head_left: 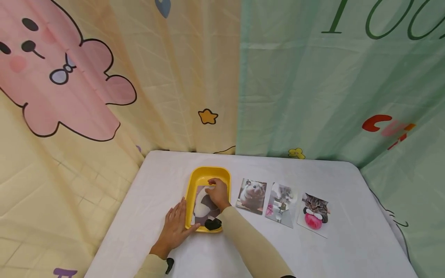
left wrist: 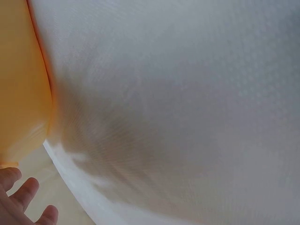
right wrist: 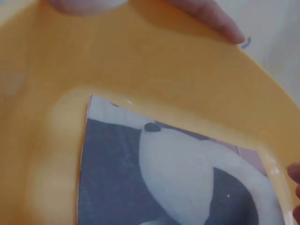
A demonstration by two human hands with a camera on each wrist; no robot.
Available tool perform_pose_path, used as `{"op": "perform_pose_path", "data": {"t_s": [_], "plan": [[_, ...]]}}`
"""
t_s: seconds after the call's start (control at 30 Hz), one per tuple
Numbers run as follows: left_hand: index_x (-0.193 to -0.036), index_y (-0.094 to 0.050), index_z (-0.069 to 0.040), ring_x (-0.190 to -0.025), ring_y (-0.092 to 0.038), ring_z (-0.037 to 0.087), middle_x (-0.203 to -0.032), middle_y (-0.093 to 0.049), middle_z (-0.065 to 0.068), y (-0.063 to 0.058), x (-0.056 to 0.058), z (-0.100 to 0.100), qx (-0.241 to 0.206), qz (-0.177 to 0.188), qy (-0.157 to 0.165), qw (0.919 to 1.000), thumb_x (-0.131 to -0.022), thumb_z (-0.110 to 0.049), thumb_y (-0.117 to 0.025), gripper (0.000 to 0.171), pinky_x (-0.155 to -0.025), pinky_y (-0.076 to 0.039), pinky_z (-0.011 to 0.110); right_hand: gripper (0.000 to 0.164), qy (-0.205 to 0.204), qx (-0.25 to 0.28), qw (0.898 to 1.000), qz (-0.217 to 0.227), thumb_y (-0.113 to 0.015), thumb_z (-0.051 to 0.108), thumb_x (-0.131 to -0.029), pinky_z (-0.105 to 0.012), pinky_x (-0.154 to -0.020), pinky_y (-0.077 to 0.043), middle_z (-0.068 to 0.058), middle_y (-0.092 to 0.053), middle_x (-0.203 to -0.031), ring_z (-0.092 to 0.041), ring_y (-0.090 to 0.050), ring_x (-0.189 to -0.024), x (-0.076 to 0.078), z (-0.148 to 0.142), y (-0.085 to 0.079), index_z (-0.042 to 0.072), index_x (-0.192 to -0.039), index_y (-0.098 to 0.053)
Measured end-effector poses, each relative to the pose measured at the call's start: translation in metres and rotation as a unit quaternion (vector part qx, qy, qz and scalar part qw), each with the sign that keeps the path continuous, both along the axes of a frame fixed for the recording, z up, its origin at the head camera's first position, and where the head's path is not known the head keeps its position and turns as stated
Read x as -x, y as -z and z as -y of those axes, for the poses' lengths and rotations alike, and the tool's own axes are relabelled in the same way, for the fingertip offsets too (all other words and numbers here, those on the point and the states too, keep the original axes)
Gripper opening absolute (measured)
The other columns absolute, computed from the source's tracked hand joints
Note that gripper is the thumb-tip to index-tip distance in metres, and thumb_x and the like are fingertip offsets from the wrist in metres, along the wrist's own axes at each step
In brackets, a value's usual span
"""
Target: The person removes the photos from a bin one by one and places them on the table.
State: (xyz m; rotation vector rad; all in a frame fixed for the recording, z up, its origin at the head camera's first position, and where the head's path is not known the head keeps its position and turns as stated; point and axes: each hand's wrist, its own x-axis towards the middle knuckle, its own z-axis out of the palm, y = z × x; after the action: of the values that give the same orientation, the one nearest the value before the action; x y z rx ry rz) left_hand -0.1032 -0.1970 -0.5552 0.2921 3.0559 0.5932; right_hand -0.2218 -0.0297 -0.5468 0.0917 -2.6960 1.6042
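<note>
A yellow tray point(head_left: 189, 193) stands on the white table with a picture card point(head_left: 199, 204) of a black-and-white panda-like figure lying in it. My left hand point(head_left: 175, 224) rests against the tray's left side, fingers straight, its thumb over the near rim. Over the card reaches my right hand point(head_left: 218, 194), its fingers bent loosely. In the right wrist view its finger point(right wrist: 211, 16) and thumb stand apart, with the card point(right wrist: 183, 173) lying below them, not held. A black piece near the right wrist hides the tray's near end.
Right of the tray lie three picture cards in a row: a hamster card point(head_left: 252, 195), a card with a grey kitten point(head_left: 281, 204) and one with a tabby cat and a pink ball point(head_left: 314, 214). Printed curtains point(head_left: 278, 96) hang behind the table point(head_left: 351, 185).
</note>
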Motion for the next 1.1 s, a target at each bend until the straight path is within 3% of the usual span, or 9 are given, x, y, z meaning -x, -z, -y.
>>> {"op": "perform_pose_path", "data": {"t_s": [0.17, 0.4, 0.73, 1.1], "plan": [[-0.150, -0.014, 0.008, -0.140, -0.026, 0.037, -0.157, -0.021, 0.021, -0.0001, 0.0009, -0.0005, 0.001, 0.004, 0.001, 1.0000, -0.088, -0.061, -0.054, 0.101, -0.112, -0.016, 0.057, 0.029, 0.024, -0.028, 0.999, -0.004, -0.075, 0.006, -0.080, -0.040, -0.088, -0.052, -0.011, -0.068, -0.103, -0.029, -0.063, -0.100, -0.0029, -0.0003, 0.0076, -0.001, -0.108, -0.069], [-0.150, -0.014, 0.008, -0.140, -0.025, 0.037, -0.157, -0.020, 0.021, -0.0009, 0.0017, -0.0014, 0.000, 0.012, -0.001, 0.9999, -0.088, -0.061, -0.054, 0.101, -0.112, -0.015, 0.057, 0.034, 0.023, -0.062, 0.998, 0.004, -0.076, 0.010, -0.079, -0.040, -0.087, -0.053, -0.013, -0.068, -0.106, -0.030, -0.063, -0.101, -0.0024, -0.0006, 0.0101, -0.002, -0.110, -0.069], [-0.149, -0.017, 0.009, -0.140, -0.026, 0.037, -0.157, -0.021, 0.021, -0.0001, 0.0008, -0.0005, -0.001, 0.002, 0.001, 1.0000, -0.087, -0.062, -0.054, 0.101, -0.112, -0.016, 0.056, 0.035, 0.011, -0.049, 0.998, 0.027, -0.076, 0.007, -0.079, -0.042, -0.087, -0.052, -0.016, -0.067, -0.107, -0.033, -0.062, -0.103, -0.0034, -0.0013, 0.0102, -0.004, -0.111, -0.067], [-0.149, -0.017, 0.010, -0.139, -0.027, 0.037, -0.156, -0.023, 0.021, 0.0002, -0.0001, 0.0009, -0.007, -0.008, 0.004, 0.9999, -0.088, -0.059, -0.055, 0.100, -0.111, -0.016, 0.056, 0.030, 0.000, -0.050, 0.998, 0.029, -0.076, 0.006, -0.078, -0.040, -0.086, -0.053, -0.011, -0.069, -0.099, -0.029, -0.063, -0.096, -0.0037, -0.0009, 0.0093, -0.002, -0.105, -0.069]]}}
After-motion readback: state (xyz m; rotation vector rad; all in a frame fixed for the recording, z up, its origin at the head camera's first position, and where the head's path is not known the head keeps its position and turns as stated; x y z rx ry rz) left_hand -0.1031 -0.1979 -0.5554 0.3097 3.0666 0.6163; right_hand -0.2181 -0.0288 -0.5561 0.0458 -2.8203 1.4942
